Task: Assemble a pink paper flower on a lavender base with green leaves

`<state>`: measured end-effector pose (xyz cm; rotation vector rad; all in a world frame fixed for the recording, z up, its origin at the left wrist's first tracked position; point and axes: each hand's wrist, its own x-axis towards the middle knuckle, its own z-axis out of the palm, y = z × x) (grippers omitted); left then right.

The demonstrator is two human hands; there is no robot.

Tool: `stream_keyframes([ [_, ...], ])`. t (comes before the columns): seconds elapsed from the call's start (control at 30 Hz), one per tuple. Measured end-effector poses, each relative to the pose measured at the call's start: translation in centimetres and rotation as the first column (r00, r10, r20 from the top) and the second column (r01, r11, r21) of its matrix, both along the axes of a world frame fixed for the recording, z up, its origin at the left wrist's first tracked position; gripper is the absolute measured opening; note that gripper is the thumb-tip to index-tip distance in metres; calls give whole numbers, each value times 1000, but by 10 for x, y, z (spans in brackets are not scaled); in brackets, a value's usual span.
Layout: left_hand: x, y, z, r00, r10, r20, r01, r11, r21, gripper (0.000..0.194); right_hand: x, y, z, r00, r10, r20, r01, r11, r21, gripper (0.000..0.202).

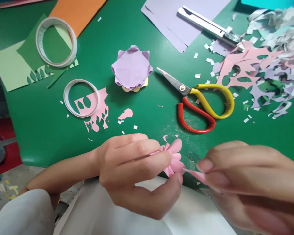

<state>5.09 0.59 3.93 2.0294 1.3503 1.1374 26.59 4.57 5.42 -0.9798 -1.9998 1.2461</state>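
My left hand [137, 169] is closed on a pink paper flower [175, 156] at the table's near edge, its rounded petals showing past my fingers. Between the thumb and fingertips of my right hand [250, 182] is a small pink paper petal [197, 175]. The petal's pointed tip reaches the flower's right side; whether it is joined there I cannot tell. Just beyond my hands lie scissors [182, 88] with one yellow and one red handle. A folded lilac paper flower [132, 67] with some yellow under it stands farther back on the green table [127, 120].
Two tape rolls [74, 49] [66, 101] lie at left, near green sheets [9, 68] and an orange sheet [78, 13]. Pink cut-out scraps [100, 104] sit under the smaller roll. A utility knife [203, 23] rests on lilac sheets [161, 19]. Paper scraps [284, 42] are heaped at right.
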Motion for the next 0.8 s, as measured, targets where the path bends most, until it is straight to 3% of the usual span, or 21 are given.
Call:
stream_keyframes([
  [0.07,1,-1,-1,1000,1,-2,-1,999,-38,11,-9,-19,6,960,-278,21,278,961,9,22],
  [0.27,1,-5,-2,1000,19,-20,-20,999,-41,7,-20,-49,5,901,-402,161,393,915,88,22],
  [0.5,0,-9,-5,1000,17,-12,-18,997,-69,9,-2,-51,-4,954,-263,144,240,958,157,46],
  [0.63,0,-10,-5,1000,19,-10,-19,996,-83,12,0,-50,-4,965,-202,166,176,971,160,46],
  [0.8,0,-10,-3,1000,6,-9,-7,995,-96,10,-19,-55,-3,925,-370,84,353,920,168,39],
])
